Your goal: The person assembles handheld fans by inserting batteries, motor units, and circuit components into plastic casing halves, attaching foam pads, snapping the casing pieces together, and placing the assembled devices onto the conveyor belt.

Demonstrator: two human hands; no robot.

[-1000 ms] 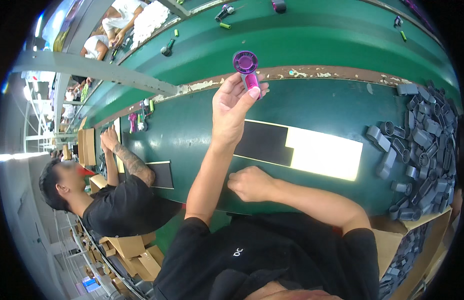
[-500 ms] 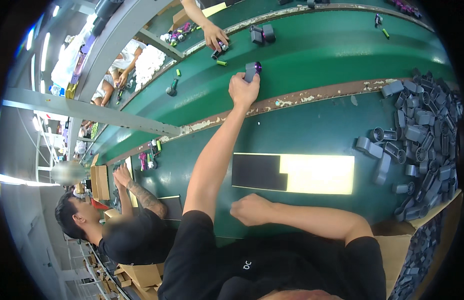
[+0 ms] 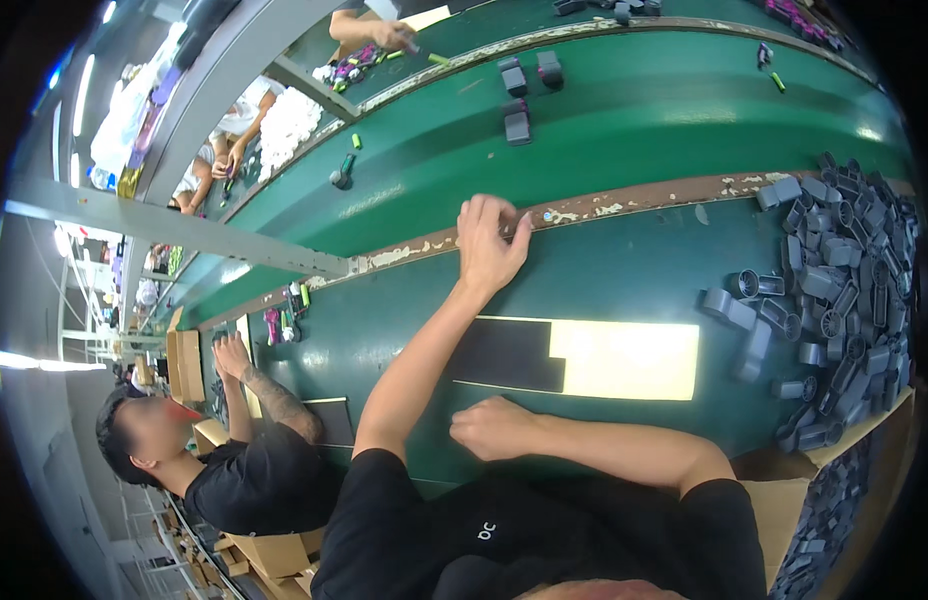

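Observation:
My left hand is held over the belt's rusty near rail, its thumb and fingers apart and nothing in them. Beyond it on the green conveyor belt lies a dark grey plastic part with a purple ring, apart from my fingers. Resting on the dark green worktable, my right hand is curled into a fist; its inside is hidden. Just past the fist lies a flat sheet, black on its left portion and bare pale yellow on the rest.
A heap of grey plastic parts covers the table's right end, beside an open cardboard box. More grey parts lie on the belt. A co-worker sits at my left; another person's hand shows across the belt.
My left hand has let go of the grey part with the purple ring on the belt and drawn back toward me. Across the belt, the other person's hand has pulled away with a small item.

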